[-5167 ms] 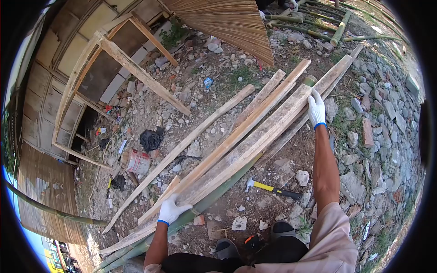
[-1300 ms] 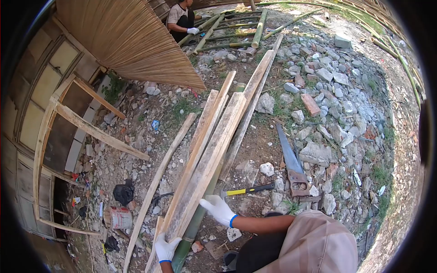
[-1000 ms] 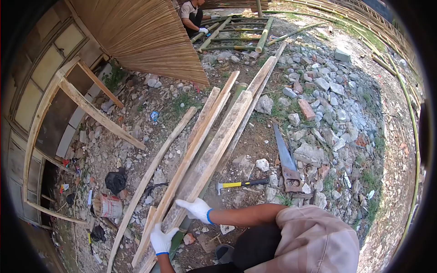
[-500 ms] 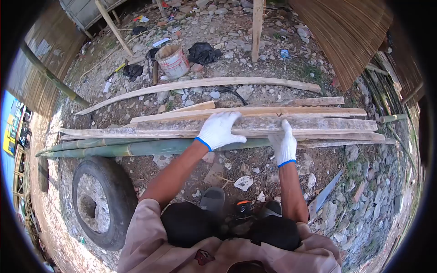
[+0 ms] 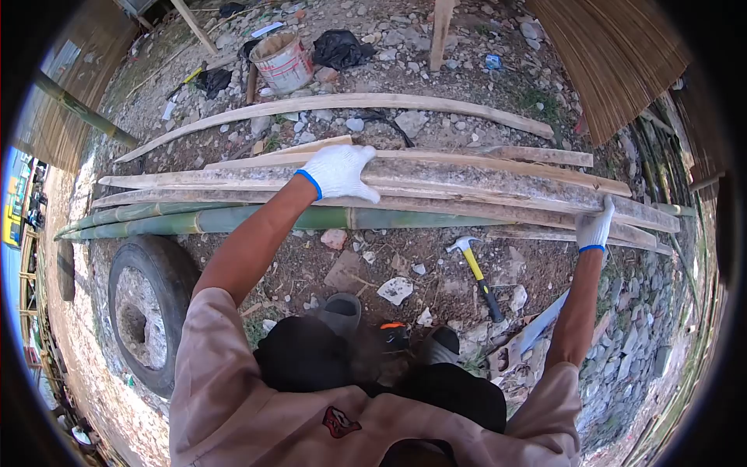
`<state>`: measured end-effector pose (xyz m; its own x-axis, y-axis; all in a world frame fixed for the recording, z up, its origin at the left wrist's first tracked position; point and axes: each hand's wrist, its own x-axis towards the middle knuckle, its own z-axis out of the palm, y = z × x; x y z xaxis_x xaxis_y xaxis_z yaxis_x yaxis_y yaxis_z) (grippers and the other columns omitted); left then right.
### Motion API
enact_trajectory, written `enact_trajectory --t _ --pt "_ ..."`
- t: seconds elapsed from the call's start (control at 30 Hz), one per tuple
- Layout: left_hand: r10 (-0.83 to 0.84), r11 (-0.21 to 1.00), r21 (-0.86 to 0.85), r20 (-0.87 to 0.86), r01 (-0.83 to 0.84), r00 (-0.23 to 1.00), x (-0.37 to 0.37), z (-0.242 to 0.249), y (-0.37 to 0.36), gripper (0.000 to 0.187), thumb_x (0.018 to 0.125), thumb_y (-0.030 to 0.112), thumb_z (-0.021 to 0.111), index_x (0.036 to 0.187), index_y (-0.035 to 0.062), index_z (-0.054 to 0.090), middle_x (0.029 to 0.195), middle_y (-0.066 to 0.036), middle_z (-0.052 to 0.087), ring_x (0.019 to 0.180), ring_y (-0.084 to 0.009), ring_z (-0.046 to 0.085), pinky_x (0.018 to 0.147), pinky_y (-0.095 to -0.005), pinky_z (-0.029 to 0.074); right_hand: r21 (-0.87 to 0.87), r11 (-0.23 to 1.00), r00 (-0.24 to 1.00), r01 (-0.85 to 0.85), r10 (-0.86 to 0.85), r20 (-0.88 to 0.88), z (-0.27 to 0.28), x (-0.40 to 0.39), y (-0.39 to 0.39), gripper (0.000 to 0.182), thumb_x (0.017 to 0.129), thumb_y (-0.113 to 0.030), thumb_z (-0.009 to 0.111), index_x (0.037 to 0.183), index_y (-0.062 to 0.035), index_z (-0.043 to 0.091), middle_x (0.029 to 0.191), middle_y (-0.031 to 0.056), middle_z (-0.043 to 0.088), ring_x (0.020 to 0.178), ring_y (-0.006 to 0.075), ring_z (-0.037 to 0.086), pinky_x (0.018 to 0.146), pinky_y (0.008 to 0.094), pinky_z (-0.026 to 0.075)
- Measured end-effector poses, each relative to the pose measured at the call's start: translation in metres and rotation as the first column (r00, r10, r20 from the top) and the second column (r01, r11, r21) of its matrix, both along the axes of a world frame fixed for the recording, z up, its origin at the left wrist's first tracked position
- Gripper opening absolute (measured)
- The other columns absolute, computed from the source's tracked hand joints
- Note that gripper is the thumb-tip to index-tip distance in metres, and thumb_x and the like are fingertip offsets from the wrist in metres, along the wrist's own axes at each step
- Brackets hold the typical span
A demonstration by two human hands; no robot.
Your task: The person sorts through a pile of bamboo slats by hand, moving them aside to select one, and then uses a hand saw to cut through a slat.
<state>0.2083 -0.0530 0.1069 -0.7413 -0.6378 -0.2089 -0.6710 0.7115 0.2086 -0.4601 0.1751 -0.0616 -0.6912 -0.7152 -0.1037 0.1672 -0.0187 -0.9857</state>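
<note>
A long, rough wooden plank [image 5: 467, 180] with a stained face lies across the view. My left hand [image 5: 341, 173], in a white glove with a blue cuff, grips it left of the middle, fingers over the far edge and thumb on the near side. Near the plank's right end, my right hand [image 5: 595, 227] is closed on the near edge, thumb on top and the other fingers mostly hidden. Other boards [image 5: 537, 165] lie beside and under it, with green bamboo poles [image 5: 257, 219] on the near side.
A claw hammer [image 5: 473, 272] with a yellow and black handle lies near my feet, by a handsaw [image 5: 537, 331]. To the left is a tire [image 5: 183, 272] filled with concrete. Beyond the boards are a curved timber [image 5: 350, 102], a bucket [image 5: 284, 66] and a wooden post [image 5: 441, 35].
My right hand has moved right along the plank, and my left hand slightly left. The plank's right end has shifted right and nearer. The hammer, hidden before, now shows.
</note>
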Motion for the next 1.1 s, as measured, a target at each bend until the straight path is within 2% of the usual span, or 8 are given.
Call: enact_trajectory --t 0.07,0.1,0.63,0.83,0.9,0.93,1.03,1.1 --pt "-0.045 0.999 0.003 0.009 0.045 0.999 -0.032 -0.013 0.001 0.088 0.076 0.068 0.079 0.131 0.0010 0.063 0.109 -0.026 0.073 0.103 -0.0447 0.070 0.090 -0.0517 0.056 0.003 0.965 0.881 0.262 -0.241 0.407 0.075 0.065 -0.006 0.039 0.093 -0.038 0.075 0.122 -0.0145 0.062 0.111 0.0036 0.063 0.094 0.0185 0.057 0.075 0.0357 0.051" --pt "-0.049 0.999 -0.003 0.030 0.049 0.998 -0.045 -0.017 0.002 0.089 0.075 0.068 0.079 0.131 0.0010 0.063 0.107 -0.026 0.073 0.101 -0.0452 0.071 0.088 -0.0523 0.056 0.093 0.938 0.882 0.334 -0.346 0.320 0.095 0.081 -0.012 0.039 0.093 -0.060 0.065 0.101 -0.0215 0.065 0.096 0.0000 0.062 0.084 0.0180 0.054 0.067 0.0326 0.044" --pt "-0.022 0.996 0.093 0.086 0.014 0.996 -0.123 -0.021 0.010 0.091 0.073 0.068 0.082 0.127 -0.0034 0.067 0.112 -0.028 0.073 0.106 -0.0448 0.070 0.094 -0.0506 0.056 0.155 0.983 0.930 0.095 -0.143 0.338 0.050 -0.017 0.009 0.047 0.094 -0.056 0.069 0.116 -0.0151 0.066 0.108 0.0046 0.066 0.098 0.0191 0.060 0.084 0.0353 0.051" --pt "-0.030 0.988 0.156 0.040 0.023 0.999 -0.122 -0.028 0.006 0.094 0.072 0.068 0.083 0.132 -0.0017 0.066 0.117 -0.029 0.072 0.109 -0.0438 0.070 0.095 -0.0478 0.056 0.528 0.822 0.956 0.213 -0.288 0.063 0.087 0.010 0.013 0.081 0.094 -0.075 0.053 0.128 -0.0018 0.064 0.116 0.0188 0.068 0.110 0.0301 0.064 0.098 0.0402 0.050" --pt "-0.001 0.994 0.112 0.120 -0.012 0.993 -0.126 -0.023 0.009 0.096 0.071 0.070 0.083 0.133 -0.0013 0.065 0.116 -0.028 0.073 0.109 -0.0436 0.070 0.095 -0.0481 0.056 0.816 0.517 0.943 0.257 0.051 -0.329 0.107 0.007 0.025 0.093 0.089 -0.084 0.048 0.110 0.0023 0.073 0.106 0.0272 0.072 0.102 0.0302 0.071 0.094 0.0418 0.055" --pt "-0.012 0.993 0.115 0.112 -0.001 0.994 -0.126 -0.023 0.010 0.096 0.071 0.070 0.083 0.133 -0.0013 0.065 0.116 -0.028 0.073 0.109 -0.0436 0.070 0.095 -0.0481 0.056 0.702 0.479 0.707 0.528 0.211 -0.675 0.080 -0.011 0.036 0.102 0.090 -0.089 0.038 0.094 0.0065 0.075 0.084 0.0265 0.071 0.084 0.0306 0.073 0.085 0.0424 0.056" --pt "-0.007 0.993 0.115 0.076 -0.002 0.997 -0.126 -0.023 0.011 0.097 0.070 0.070 0.083 0.133 -0.0013 0.065 0.116 -0.028 0.073 0.109 -0.0441 0.070 0.096 -0.0483 0.056 0.586 0.663 0.838 0.467 -0.121 -0.531 0.090 0.055 0.083 0.089 0.094 -0.078 0.050 0.108 0.0065 0.074 0.090 0.0237 0.076 0.088 0.0310 0.076 0.083 0.0395 0.057" --pt "-0.020 0.993 0.121 0.075 0.011 0.997 -0.124 -0.024 0.011 0.096 0.070 0.070 0.083 0.131 -0.0015 0.066 0.116 -0.029 0.072 0.109 -0.0448 0.070 0.095 -0.0486 0.056 0.552 0.683 0.774 0.479 -0.032 -0.632 0.076 0.133 0.129 0.068 0.095 -0.063 0.065 0.106 0.0035 0.074 0.095 0.0239 0.077 0.093 0.0310 0.077 0.085 0.0389 0.057"
